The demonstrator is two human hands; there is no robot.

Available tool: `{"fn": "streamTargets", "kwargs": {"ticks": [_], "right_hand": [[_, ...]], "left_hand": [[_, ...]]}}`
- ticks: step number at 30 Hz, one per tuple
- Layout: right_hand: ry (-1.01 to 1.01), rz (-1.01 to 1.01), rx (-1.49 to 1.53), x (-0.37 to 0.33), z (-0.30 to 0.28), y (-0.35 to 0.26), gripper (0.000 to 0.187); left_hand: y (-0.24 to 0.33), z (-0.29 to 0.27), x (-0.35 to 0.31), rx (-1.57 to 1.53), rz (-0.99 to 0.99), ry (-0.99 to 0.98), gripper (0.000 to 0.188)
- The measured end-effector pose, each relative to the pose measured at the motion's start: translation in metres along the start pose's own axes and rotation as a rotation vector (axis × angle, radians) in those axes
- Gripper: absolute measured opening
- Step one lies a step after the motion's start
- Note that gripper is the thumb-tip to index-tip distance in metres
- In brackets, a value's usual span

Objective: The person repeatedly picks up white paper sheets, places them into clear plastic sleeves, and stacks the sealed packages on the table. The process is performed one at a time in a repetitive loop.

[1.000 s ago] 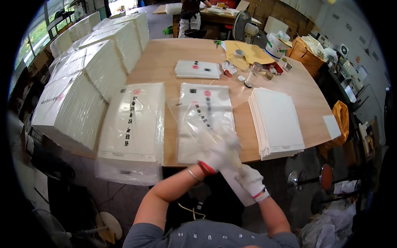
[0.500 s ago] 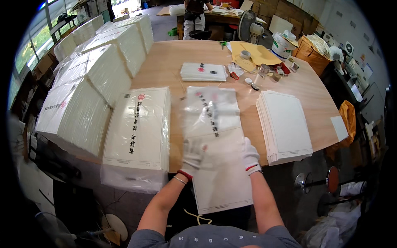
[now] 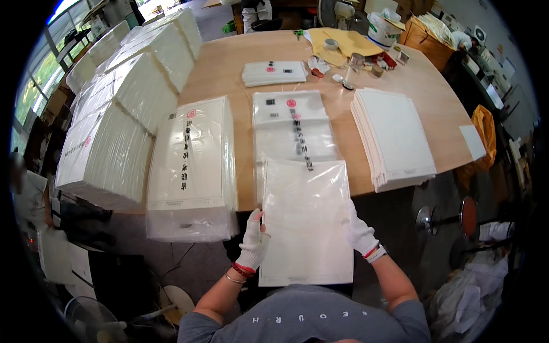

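A large white paper sheet (image 3: 306, 228), perhaps several together, lies in front of me, sticking out past the table's near edge. White gloves cover both hands. At the sheet's left edge my left hand (image 3: 253, 239) is closed on it, with bare fingertips showing. My right hand (image 3: 360, 230) grips the opposite edge; its fingertips are partly hidden. Just beyond lie clear plastic bags (image 3: 294, 134) with black print and a red round mark. Their near end meets the sheet's top edge; I cannot tell whether the sheet is inside one.
Left of me stands a pile of filled bags (image 3: 197, 148), beside tall plastic-wrapped stacks (image 3: 108, 148). A white paper stack (image 3: 394, 137) sits on the right. Farther back are folded bags (image 3: 274, 73), tape rolls (image 3: 330, 44) and yellow envelopes (image 3: 357, 43). A round stool (image 3: 468, 216) stands at right.
My view has tilted, so the table appears higher. The bags, blurred before, now lie still and flat. Both hands have stayed at the sheet's sides, the left now gripping its edge more clearly.
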State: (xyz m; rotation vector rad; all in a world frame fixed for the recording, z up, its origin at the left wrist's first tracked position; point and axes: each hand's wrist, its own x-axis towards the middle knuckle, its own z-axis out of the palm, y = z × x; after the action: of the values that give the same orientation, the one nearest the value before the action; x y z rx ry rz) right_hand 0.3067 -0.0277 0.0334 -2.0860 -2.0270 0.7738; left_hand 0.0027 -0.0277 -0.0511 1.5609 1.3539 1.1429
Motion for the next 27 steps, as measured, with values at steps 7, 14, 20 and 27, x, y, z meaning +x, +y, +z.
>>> {"fn": "streamTargets", "kwargs": {"ticks": [7,14,20,27], "right_hand": [[-0.008,0.008,-0.03,-0.016,0.018,-0.006,0.07],[0.133,0.107,0.825,0.059,0.042,0.048,0.055],[0.169,0.232,0.98,0.19,-0.001,0.042,0.037],[0.415,0.295,1.908,0.213,0.037,0.046,0.024]], "left_hand": [[0.03,0.008,0.035,0.787,-0.159,-0.095,0.064],[0.014,0.046,0.078,0.811,0.591,-0.12,0.025],[0.035,0.048,0.075,0.618,0.576,-0.13,0.015],[0.028,0.047,0.077,0.594,0.588,-0.13,0.015]]}}
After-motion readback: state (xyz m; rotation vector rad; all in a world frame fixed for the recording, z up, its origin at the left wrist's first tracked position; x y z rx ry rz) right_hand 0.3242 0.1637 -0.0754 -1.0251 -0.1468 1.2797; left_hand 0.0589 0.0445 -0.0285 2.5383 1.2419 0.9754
